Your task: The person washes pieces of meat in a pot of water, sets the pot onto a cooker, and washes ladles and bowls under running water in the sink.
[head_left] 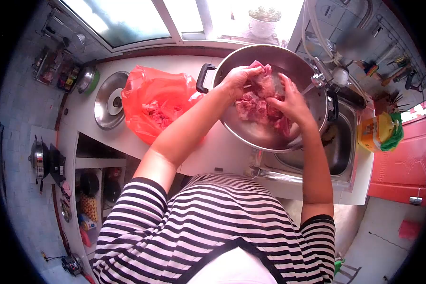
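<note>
A wide steel pan (232, 124) with black handles stands partly over the sink, holding several chunks of raw red meat (253, 108). My left hand (244, 79) is closed on the upper left of a piece of meat above the pan. My right hand (291, 100) is at the right side of the same meat, fingers curled round it. Water runs from the faucet (320, 79) at the pan's right edge. Left of the pan, an open red plastic bag (144, 90) has more meat pieces (158, 113) inside.
A round steel lid (110, 100) lies left of the bag, near a green and steel bowl (87, 79). The sink (341, 151) is below and right of the pan. A yellow container (375, 131) stands right of the sink. Windows line the back.
</note>
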Tool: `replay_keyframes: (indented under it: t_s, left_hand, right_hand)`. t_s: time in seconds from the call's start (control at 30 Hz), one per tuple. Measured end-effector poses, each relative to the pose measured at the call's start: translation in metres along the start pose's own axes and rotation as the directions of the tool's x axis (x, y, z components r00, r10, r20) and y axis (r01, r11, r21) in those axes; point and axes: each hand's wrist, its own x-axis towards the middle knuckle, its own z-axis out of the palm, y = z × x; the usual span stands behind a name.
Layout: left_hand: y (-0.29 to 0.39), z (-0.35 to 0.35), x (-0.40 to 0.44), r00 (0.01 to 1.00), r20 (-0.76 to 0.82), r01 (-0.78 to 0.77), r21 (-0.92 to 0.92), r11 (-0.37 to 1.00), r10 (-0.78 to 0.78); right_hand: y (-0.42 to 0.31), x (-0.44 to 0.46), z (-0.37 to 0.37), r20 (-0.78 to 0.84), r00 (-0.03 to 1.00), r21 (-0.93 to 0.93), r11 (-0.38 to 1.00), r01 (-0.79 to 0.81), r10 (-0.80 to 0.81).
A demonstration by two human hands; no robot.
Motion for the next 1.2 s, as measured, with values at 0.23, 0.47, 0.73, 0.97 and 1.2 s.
replay_keyframes:
  t_s: [0.23, 0.47, 0.73, 0.97, 1.2]
  left_hand:
    - [0.010, 0.006, -0.016, 0.991, 0.105, -0.087, 0.076, 0.993, 0.079]
    - [0.020, 0.004, -0.029, 0.921, 0.360, -0.281, 0.353, 0.892, 0.148]
    - [0.028, 0.006, -0.031, 0.950, 0.291, -0.251, 0.507, 0.824, 0.109]
    - [0.019, -0.021, -0.009, 0.970, 0.220, -0.186, 0.404, 0.896, 0.102]
    - [0.053, -0.058, -0.054, 0.903, 0.269, -0.428, 0.479, 0.767, 0.336]
  right_hand:
    - [-0.039, 0.004, -0.011, -0.011, 0.996, 0.758, 0.651, -0.049, 0.088]
    - [-0.049, -0.004, -0.026, 0.342, 0.936, 0.926, -0.202, -0.320, 0.085]
    - [-0.043, -0.014, -0.024, 0.451, 0.891, 0.892, -0.072, -0.447, 0.052]
    - [-0.038, 0.005, -0.008, 0.396, 0.915, 0.905, 0.133, -0.403, 0.076]
    - [0.013, 0.057, 0.018, 0.384, 0.887, 0.770, 0.442, -0.460, 0.256]
